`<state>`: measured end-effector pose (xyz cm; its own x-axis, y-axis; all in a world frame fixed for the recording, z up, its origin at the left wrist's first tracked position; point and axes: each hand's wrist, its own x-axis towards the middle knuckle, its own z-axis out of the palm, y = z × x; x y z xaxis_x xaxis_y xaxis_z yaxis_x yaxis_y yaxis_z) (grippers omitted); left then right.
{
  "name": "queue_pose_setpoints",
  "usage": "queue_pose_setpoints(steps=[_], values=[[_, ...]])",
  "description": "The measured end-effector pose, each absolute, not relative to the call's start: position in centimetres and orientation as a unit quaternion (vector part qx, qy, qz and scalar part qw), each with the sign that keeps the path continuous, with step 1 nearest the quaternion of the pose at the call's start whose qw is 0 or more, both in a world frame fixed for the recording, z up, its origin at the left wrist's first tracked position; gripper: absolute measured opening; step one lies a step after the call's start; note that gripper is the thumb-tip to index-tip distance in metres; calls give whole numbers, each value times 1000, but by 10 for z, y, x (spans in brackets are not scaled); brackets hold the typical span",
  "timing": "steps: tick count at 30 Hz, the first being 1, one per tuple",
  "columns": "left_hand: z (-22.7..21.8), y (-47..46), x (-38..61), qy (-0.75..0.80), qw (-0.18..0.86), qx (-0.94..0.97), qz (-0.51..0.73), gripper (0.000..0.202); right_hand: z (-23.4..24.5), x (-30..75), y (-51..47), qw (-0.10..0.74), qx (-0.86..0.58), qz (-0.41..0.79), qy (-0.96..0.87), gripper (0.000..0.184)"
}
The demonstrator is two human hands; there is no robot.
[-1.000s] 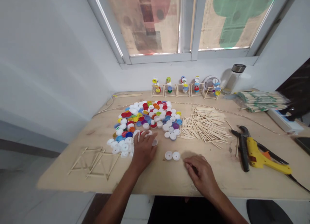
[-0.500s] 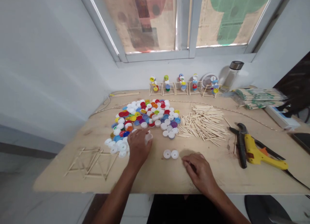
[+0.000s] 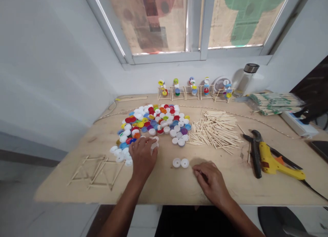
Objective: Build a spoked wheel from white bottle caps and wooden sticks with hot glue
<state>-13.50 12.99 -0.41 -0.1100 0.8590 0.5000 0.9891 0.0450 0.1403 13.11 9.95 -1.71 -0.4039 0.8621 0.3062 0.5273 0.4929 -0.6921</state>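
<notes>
My left hand (image 3: 143,155) is at the near edge of a heap of coloured plastic bottle caps (image 3: 152,131). Between its thumb and fingers is a translucent white bottle cap (image 3: 154,147). Two white bottle caps (image 3: 180,163), each with a hole in the middle, lie side by side between my hands. To their right my right hand (image 3: 211,180) rests on the table, fingers curled closed, and nothing shows in it.
Two stick frames (image 3: 96,172) lie at left. Right of the caps is a pile of short wooden sticks (image 3: 215,129), then cutting pliers (image 3: 255,155) and a yellow glue gun (image 3: 276,163). Several stick-and-cap models (image 3: 192,88), a small fan (image 3: 221,83) and a bottle (image 3: 246,80) stand along the wall.
My left hand has shifted slightly left, with the white bottle cap still at its fingers. My right hand and the two caps beside it stay put.
</notes>
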Motion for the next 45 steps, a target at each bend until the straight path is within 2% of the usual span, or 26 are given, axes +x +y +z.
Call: queue_pose_setpoints(steps=[8,14,20,27,45], values=[[-1,73,-160,-715,156,-603,-317,25,-15,131,100,328,-431,260,-799,15],[-14,41,-153,-732,145,-587,-314,29,-18,133,100,326,-428,256,-803,14],[-25,43,-149,-782,94,-549,-279,35,-21,133,100,330,-428,247,-804,15],[-26,52,-147,-817,100,-519,-230,38,-21,134,102,318,-429,238,-811,16],[-27,63,-145,-829,100,-489,-253,40,-23,134,103,318,-420,227,-819,18]])
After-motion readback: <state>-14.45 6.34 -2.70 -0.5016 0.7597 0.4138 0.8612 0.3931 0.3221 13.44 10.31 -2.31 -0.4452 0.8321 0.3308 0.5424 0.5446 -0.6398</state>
